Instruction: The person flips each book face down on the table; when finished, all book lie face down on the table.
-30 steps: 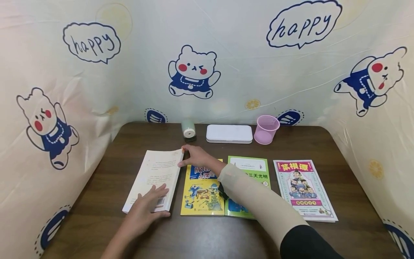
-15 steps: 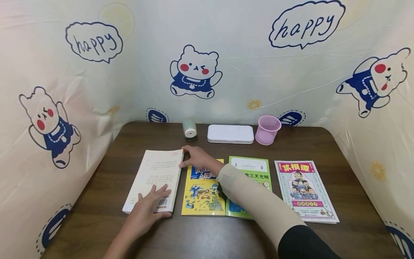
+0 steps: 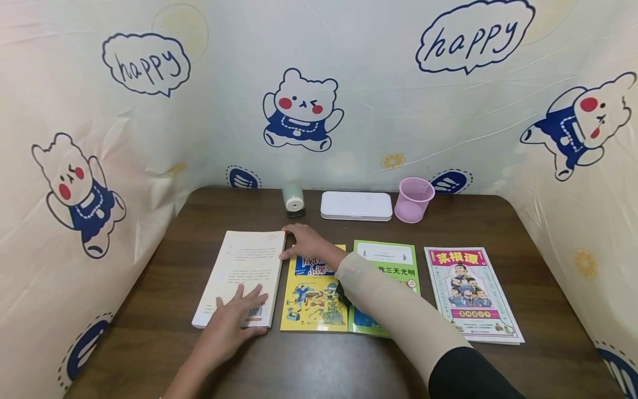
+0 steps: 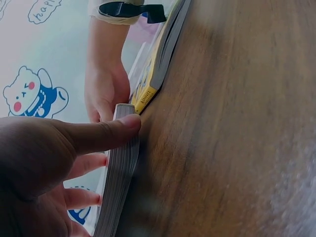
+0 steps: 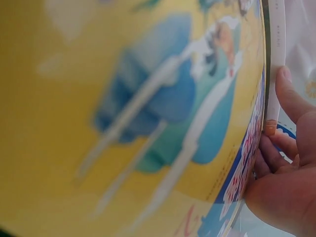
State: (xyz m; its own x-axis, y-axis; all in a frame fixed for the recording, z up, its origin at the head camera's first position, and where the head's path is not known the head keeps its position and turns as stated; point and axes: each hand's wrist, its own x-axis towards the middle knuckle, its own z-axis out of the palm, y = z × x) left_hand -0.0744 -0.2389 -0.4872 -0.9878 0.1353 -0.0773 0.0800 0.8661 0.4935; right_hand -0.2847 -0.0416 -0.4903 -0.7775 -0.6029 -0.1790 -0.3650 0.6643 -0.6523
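A white book [image 3: 249, 260] lies back cover up on the left of the table, its barcode near the front edge. My left hand [image 3: 231, 318] rests on its lower part with spread fingers; in the left wrist view the thumb [image 4: 106, 134] lies against the page edges. At the far right corner, my right hand [image 3: 308, 244] holds the book, thumb on the spine [image 5: 274, 59] and fingers round the top edge. Just right of it lies a yellow book [image 3: 314, 302], partly under my right forearm. A green book [image 3: 384, 255] touches that one, also partly covered by the arm.
A pink-bordered book [image 3: 471, 293] lies apart on the right. Along the back of the wooden table [image 3: 239, 210] stand a pale green cylindrical object [image 3: 294, 200], a white flat case [image 3: 356, 205] and a pink cup [image 3: 413, 200]. A printed cloth [image 3: 209, 111] hangs behind.
The white book has shifted slightly right, its near end most, and lies straighter and nearer the yellow book. Both hands have stayed on it. The head view has shifted a little.
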